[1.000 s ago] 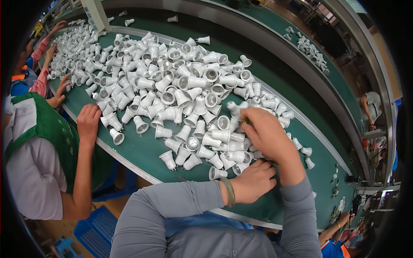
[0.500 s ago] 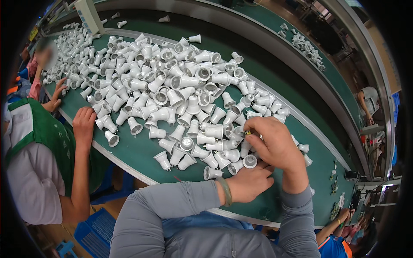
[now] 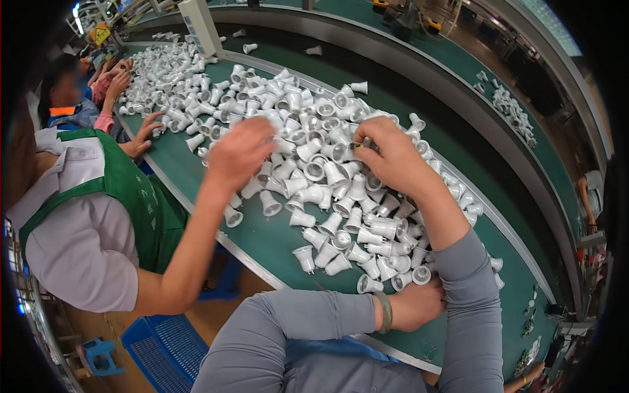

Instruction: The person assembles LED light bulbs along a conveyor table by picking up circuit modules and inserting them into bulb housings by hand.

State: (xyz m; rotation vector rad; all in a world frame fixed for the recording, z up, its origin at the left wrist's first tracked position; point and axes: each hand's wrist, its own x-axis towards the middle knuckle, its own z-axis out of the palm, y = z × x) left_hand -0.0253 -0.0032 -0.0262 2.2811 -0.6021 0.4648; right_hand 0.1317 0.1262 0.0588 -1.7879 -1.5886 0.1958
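White, bell-shaped housings (image 3: 304, 259) are heaped on the green belt (image 3: 265, 239), spread beyond, below and to the left of the right hand's fingers. By the right hand (image 3: 393, 157), a small yellow-green part (image 3: 356, 145) is pinched between thumb and forefinger, over the heap; whether any housing is touched by it cannot be told. The left hand (image 3: 416, 306) is laid low at the near side of the heap, with housings just beyond its knuckles; its fingers are mostly covered by the right forearm (image 3: 468, 268), so whether they are spread or pressed together cannot be told. As far as is shown, one part is already gripped, and that much can be judged done. Many housings are left lying loose in all directions, open mouths or pinned ends turned variously, and no sorted row is seen among them. Whether any have been filled cannot be made out. Well to the right of both hands' fingers, small loose components (image 3: 529, 321) are also left lying on the belt.
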